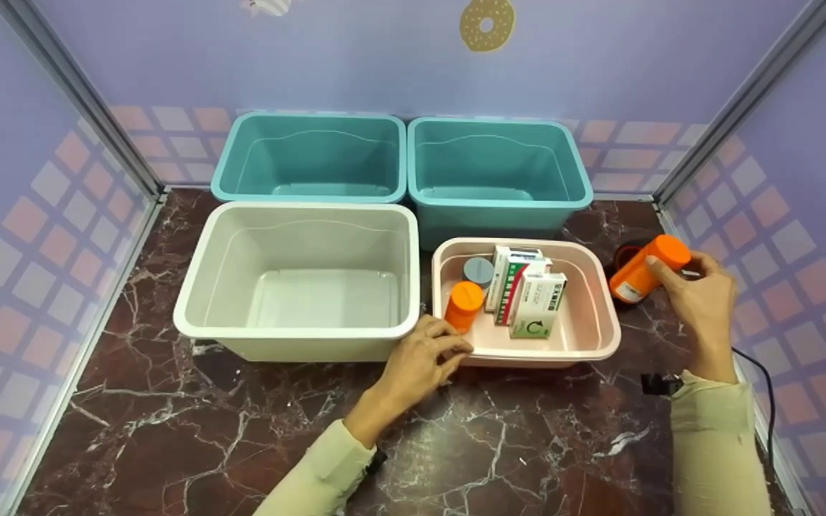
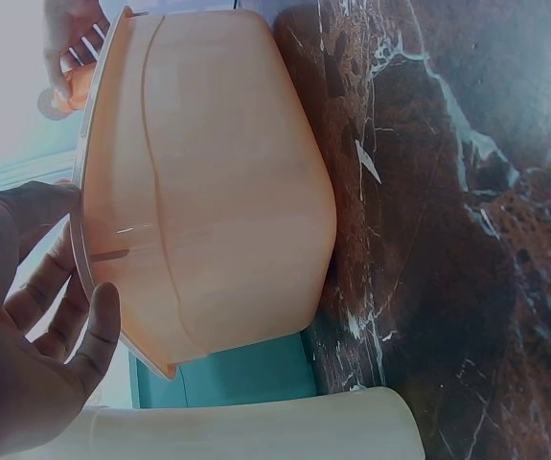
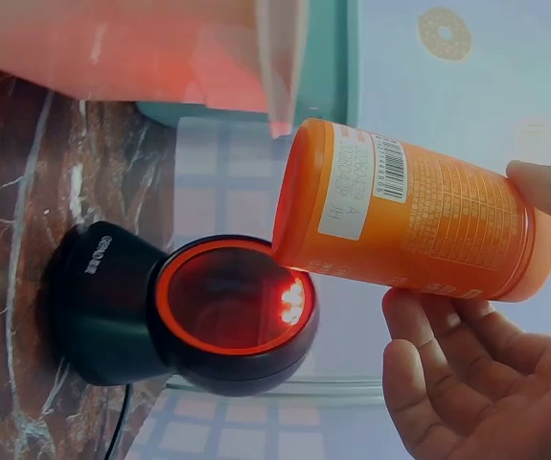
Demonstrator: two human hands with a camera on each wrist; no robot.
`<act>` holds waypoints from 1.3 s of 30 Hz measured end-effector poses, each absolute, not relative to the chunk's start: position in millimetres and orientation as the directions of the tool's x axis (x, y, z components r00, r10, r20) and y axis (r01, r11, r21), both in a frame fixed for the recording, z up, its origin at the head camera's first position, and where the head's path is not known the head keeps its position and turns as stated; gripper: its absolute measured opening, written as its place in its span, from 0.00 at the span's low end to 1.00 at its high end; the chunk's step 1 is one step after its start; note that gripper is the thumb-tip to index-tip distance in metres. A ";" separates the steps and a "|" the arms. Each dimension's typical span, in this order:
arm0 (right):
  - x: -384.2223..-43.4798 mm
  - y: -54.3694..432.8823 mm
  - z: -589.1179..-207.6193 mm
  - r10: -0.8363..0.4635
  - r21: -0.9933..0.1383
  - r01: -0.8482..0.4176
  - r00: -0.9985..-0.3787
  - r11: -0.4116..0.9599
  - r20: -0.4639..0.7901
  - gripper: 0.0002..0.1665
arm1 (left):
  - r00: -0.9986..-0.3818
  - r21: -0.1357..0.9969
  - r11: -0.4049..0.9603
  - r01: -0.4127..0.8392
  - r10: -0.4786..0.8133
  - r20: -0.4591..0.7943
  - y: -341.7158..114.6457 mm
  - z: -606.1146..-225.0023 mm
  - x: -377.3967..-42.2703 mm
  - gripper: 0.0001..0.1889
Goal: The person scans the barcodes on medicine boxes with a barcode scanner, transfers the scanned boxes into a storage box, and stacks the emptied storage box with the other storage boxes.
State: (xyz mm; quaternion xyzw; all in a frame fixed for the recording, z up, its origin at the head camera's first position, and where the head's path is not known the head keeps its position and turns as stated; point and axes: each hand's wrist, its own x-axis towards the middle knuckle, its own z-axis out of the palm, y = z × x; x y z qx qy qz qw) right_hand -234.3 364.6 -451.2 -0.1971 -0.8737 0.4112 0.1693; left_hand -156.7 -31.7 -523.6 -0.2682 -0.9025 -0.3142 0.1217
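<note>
Left hand [image 1: 420,362], fingers curled on smooth pink tub [image 1: 589,287]; right hand [image 1: 703,301] clamping cylindrical orange bottle [image 1: 644,268].

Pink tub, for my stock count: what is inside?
An orange bottle, a grey-topped container and at least three boxes. The container's body and rear boxes are partly covered.
</note>
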 end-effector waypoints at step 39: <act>-247.1 384.6 -489.6 0.554 -0.698 0.333 -0.825 0.635 0.110 0.47 | -0.832 0.511 0.658 0.553 0.403 0.382 -31.5 -522.1 -155.8 0.07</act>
